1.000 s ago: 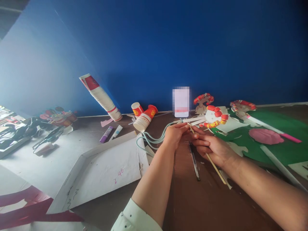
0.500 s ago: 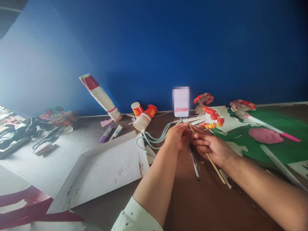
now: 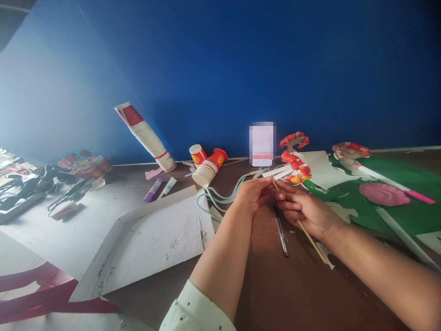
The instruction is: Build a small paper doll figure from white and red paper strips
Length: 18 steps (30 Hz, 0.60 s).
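Note:
Above the dark table, my two hands are close together. My right hand point(image 3: 306, 209) is closed around a thin wooden stick point(image 3: 315, 246), which slants from its upper end at my fingertips down past my palm. My left hand point(image 3: 255, 193) pinches at the stick's upper end, against a cut paper cup point(image 3: 299, 166). White strips of this cup stick out on the left, and red-and-yellow curled strips form an arc on the right. My fingers hide where stick and paper meet. Below my hands lies a pen point(image 3: 281, 234).
Two similar curled pieces point(image 3: 294, 140) point(image 3: 350, 151) rest at the back right. A green sheet point(image 3: 389, 174) carries a pink paper shape point(image 3: 384, 194) and a marker point(image 3: 389, 181). Leftward are a box lid point(image 3: 148, 248), a glue stick point(image 3: 153, 190), paper cups point(image 3: 151, 142), a pale cable point(image 3: 220, 195) and a phone point(image 3: 262, 145).
The curled red strips by my fingers have swung round and gathered into a tighter arc to the left. Both hands keep their hold, and the whole view has shifted slightly.

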Each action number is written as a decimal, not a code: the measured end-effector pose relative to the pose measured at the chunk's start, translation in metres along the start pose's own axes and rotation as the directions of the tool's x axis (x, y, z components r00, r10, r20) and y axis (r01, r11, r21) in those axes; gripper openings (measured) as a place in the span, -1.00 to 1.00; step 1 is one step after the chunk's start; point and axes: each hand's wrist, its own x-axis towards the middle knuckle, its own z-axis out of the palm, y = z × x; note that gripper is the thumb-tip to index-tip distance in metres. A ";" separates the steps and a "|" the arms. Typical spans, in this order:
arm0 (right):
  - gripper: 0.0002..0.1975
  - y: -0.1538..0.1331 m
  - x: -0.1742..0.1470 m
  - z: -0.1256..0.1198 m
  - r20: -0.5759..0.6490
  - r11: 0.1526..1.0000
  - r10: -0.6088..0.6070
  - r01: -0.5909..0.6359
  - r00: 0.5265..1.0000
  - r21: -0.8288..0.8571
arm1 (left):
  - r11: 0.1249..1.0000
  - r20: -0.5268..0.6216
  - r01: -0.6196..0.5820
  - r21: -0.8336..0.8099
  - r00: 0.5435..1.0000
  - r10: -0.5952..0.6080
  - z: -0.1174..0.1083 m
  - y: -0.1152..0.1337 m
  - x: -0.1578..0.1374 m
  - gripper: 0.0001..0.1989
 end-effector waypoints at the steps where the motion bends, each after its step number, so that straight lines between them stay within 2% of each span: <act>1: -0.75 0.001 0.000 0.000 -0.005 1.000 -0.012 0.012 1.000 -0.029 | 1.000 -0.005 0.011 0.004 1.000 -0.011 0.000 0.000 0.000 -0.92; 4: -0.83 0.002 -0.002 0.002 -0.010 0.990 -0.048 0.046 0.999 -0.131 | 0.999 -0.027 -0.001 0.036 1.000 0.002 0.001 -0.003 0.003 -0.88; 9: -0.95 0.006 -0.005 0.006 -0.032 0.950 -0.135 0.120 0.990 -0.289 | 0.984 -0.064 -0.103 0.142 0.992 0.113 0.004 -0.008 0.004 -0.86; 14: -0.89 0.009 -0.003 0.004 -0.046 0.927 -0.180 0.153 0.983 -0.344 | 0.949 -0.071 -0.131 0.288 0.985 0.158 0.007 -0.012 0.004 -0.82; 18: -0.84 0.013 0.000 0.002 -0.053 0.918 -0.201 0.169 0.978 -0.358 | 0.880 -0.110 -0.172 0.442 0.964 0.243 0.008 -0.019 0.008 -0.77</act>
